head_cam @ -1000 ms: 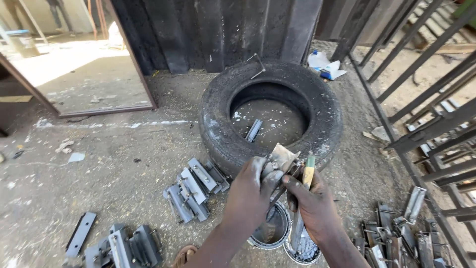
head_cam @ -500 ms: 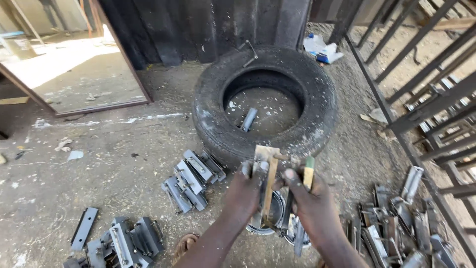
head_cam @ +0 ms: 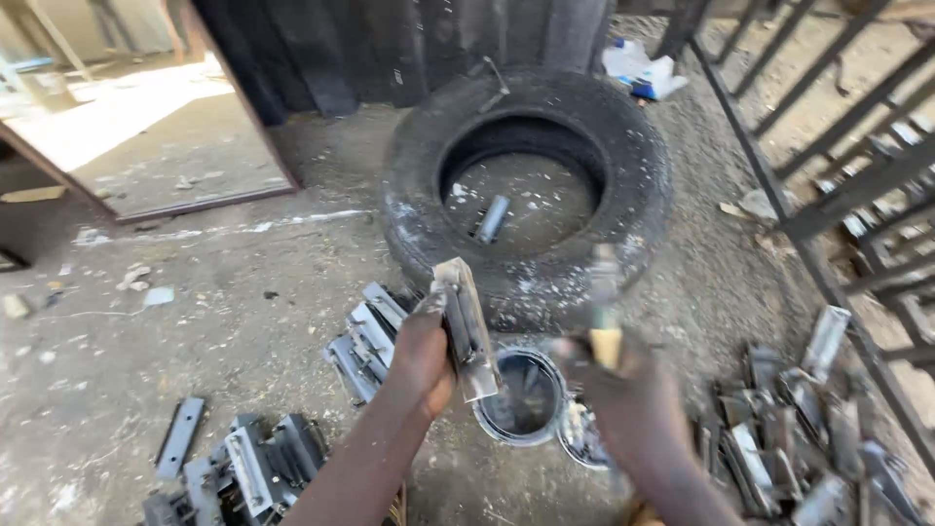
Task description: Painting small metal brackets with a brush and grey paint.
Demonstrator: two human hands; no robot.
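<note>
My left hand [head_cam: 421, 353] grips a grey metal channel piece [head_cam: 466, 326], held upright and tilted, just in front of a black rubber tyre [head_cam: 526, 175] lying flat on the ground. My right hand [head_cam: 623, 394], blurred by motion, holds a brush with a pale wooden handle [head_cam: 605, 326], its bristle end pointing up near the tyre's front wall. Between and below the hands stands a round tin of dark paint [head_cam: 523, 394], with a second round lid or tin [head_cam: 582, 436] beside it.
Grey metal pieces lie in piles: one [head_cam: 368, 336] left of my left hand, one [head_cam: 243, 463] at the lower left, one [head_cam: 789, 429] at the right. A single piece [head_cam: 490, 219] lies inside the tyre. A dark metal grille [head_cam: 838, 166] runs along the right.
The left hand turned the metal piece from flat-on to edge-on and drew it slightly left. The right hand swung the brush up and away to the right, now blurred.
</note>
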